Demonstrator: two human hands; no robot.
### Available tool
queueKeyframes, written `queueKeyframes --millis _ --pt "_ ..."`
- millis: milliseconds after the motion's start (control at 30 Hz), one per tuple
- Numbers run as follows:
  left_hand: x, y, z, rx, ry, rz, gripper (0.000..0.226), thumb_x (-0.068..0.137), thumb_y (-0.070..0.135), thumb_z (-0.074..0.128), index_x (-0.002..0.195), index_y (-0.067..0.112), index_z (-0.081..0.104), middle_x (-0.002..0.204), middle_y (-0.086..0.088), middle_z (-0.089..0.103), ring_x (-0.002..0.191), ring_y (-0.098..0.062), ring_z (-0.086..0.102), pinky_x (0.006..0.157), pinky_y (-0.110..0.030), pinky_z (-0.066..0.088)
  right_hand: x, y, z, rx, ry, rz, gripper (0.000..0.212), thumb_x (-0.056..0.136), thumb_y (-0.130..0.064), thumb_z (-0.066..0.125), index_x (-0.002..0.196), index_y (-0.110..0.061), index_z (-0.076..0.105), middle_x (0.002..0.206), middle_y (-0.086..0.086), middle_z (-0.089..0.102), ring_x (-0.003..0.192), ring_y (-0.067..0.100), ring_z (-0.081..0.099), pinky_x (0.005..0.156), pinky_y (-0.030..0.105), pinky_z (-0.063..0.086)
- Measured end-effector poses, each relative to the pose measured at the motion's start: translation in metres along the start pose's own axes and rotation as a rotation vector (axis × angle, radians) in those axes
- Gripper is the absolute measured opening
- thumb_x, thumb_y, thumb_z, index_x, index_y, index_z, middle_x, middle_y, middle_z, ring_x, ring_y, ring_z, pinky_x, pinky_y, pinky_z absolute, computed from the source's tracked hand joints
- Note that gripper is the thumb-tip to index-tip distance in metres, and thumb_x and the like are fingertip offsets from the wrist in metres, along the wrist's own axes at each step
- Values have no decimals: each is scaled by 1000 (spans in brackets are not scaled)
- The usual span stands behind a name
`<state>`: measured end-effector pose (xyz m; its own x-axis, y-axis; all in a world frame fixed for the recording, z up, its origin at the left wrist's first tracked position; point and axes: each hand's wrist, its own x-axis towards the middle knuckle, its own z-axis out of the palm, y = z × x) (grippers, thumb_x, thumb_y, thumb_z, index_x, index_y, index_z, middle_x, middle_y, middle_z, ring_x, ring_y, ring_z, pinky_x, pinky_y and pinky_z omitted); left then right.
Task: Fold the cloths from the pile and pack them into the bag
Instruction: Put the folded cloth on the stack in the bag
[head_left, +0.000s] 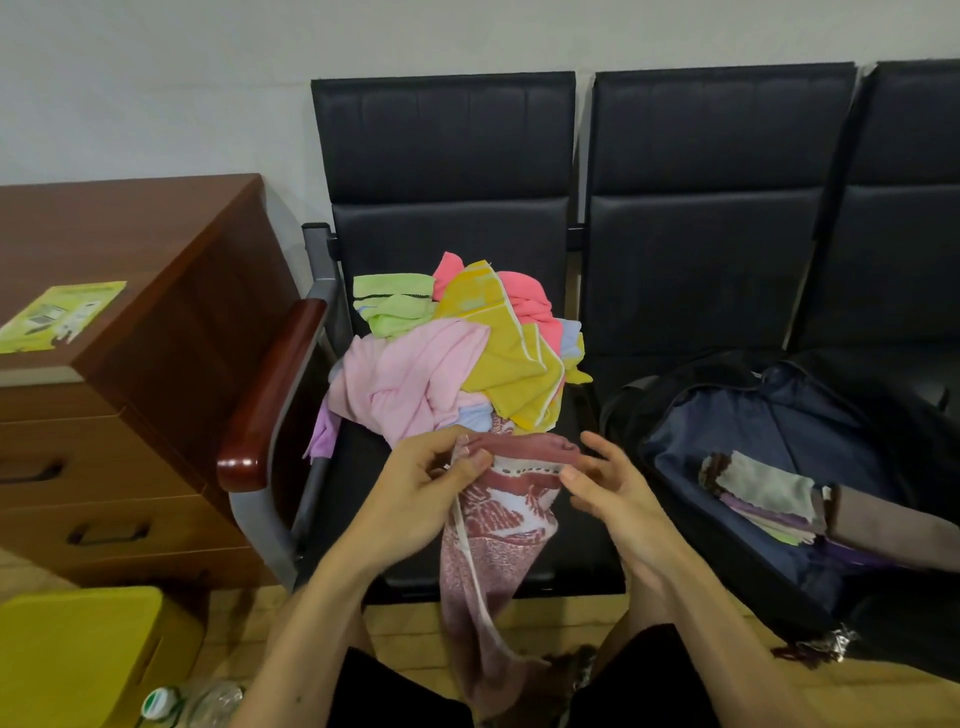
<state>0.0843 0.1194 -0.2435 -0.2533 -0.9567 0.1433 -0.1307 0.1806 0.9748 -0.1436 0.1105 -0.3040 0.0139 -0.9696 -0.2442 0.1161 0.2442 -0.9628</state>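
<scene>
A: Towel's (498, 525) lower end?
B: Lost between the knees. Left hand (431, 488) pinches its top edge; right hand (608, 483) touches it, fingers loose.
A: The bag (779, 415)?
B: Open, folded cloths (758, 499) inside, pile (457, 348) beside.

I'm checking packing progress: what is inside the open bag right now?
The bag holds a small stack of folded cloths, a pale grey-green one on top, purple and green edges below. Anything beneath the stack or deeper in the bag is hidden.
</scene>
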Motion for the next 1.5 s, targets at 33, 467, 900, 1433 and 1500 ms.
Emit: queueKeyframes --millis 33,467,900,1433,1500 --pt "0 4 -3 -5 -25 8 21 90 23 58 97 12 74 96 -9 76 88 -18 71 82 -34 58 2 -1 -3 31 -120 57 62 74 -32 74 132 -20 56 116 7 69 110 19 66 95 34 51" --pt "-11 3 -29 -166 363 -17 35 88 30 55 107 3 68 99 -17 75 95 -37 70 82 -39 59 -37 -77 29 -191 -118 -572 21 87 -37 64 91 -19 73 82 26 67 71 27 63 60 42 52" --pt "-7 14 17 -170 401 25 34 93 39 48 95 8 61 84 -6 74 74 -19 71 67 -31 59 -46 -67 22 164 8 -271 22 100 -23 51 97 -7 65 72 2 73 60 12 69 53 21 56" --pt "8 14 24 -466 382 -178 29 103 31 47 102 9 65 90 -8 76 83 -21 73 68 -30 60 -43 17 22 209 -224 29 64 37 -42 100 92 -17 81 101 10 76 94 23 72 80 32 56" --pt "9 12 23 -508 392 -234 30 103 33 48 103 9 66 90 -7 77 83 -21 74 67 -30 60 -46 25 28 78 -259 46 43 58 -38 91 97 -23 80 107 8 75 103 24 70 93 38 53"
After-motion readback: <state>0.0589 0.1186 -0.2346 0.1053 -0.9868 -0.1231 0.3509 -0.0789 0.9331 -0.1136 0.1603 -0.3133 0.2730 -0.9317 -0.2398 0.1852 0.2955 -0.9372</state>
